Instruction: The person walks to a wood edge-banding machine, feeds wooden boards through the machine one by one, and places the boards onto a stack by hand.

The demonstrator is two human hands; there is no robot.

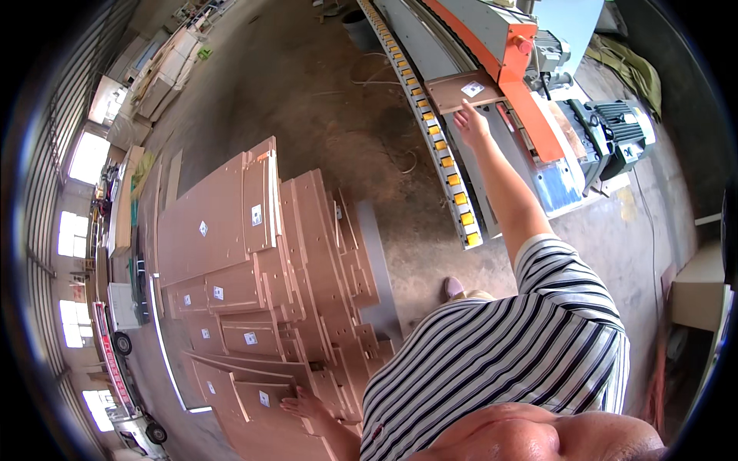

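Note:
My right arm stretches out to a brown board [450, 94] with a white label, which lies flat on the edge of an orange and grey machine [526, 107]. The fingers of my right hand [471, 125] are extended against the board's near edge, not wrapped around it. Low on the left, my left hand [304, 405] rests with its fingers spread at the edge of a small labelled brown panel [250, 401]. That panel lies on top of a large stack of brown panels [307, 253], several with white labels.
A rail of yellow rollers [455, 180] runs along the machine's left side. Electric motors [624, 127] sit at its right, with a cable on the floor. A dark bin [357, 29] stands beyond. Along the left wall are leaning boards [165, 73] and a vehicle [138, 434].

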